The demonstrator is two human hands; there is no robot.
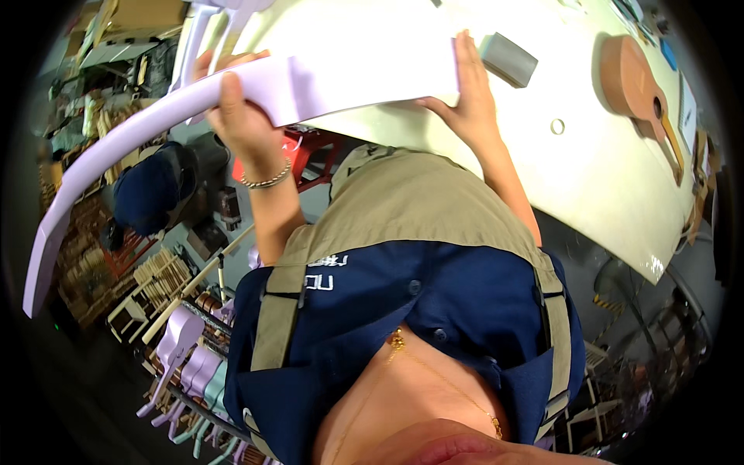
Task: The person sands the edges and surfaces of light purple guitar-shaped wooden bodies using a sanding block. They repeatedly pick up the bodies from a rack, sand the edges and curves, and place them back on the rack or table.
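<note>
A lilac ukulele point(372, 81) is held on its side at the table's near edge, its long neck sweeping down to the left. My left hand point(246, 128) is closed round the part where neck and body meet, thumb up against the near side. At the body's right end, my right hand point(471, 101) holds the edge, its fingers stretched along the end face and the thumb underneath. No strings show on the ukulele. Just right of my right hand, a grey rectangular block point(509, 60) lies on the white table point(566, 182).
A brown ukulele point(632, 77) and a small pale ring point(557, 126) lie on the table's right side. More lilac pieces point(203, 35) stand far left. A red stool point(314, 151) sits below the edge. A person in a dark cap point(151, 186) and a rack of ukuleles point(198, 364) are left.
</note>
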